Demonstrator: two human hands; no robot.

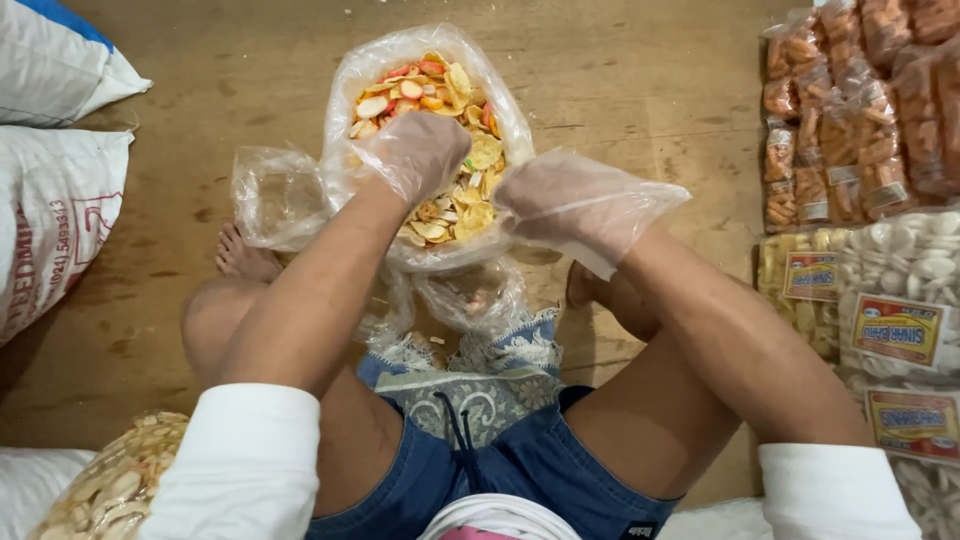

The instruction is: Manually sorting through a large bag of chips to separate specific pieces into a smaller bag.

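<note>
A large clear plastic bag stands open on the wooden floor between my legs, full of colourful crackers in yellow, red and white. My left hand, in a loose clear plastic glove, is curled down into the crackers. My right hand, also in a clear glove, rests at the bag's right rim with fingers closed toward the crackers. Whether either hand holds crackers is hidden by the gloves.
A small empty plastic bag lies left of the big bag. Packed orange snacks and white cracker packs with labels are stacked at right. White sacks lie at left. A bag of pale chips sits at the lower left.
</note>
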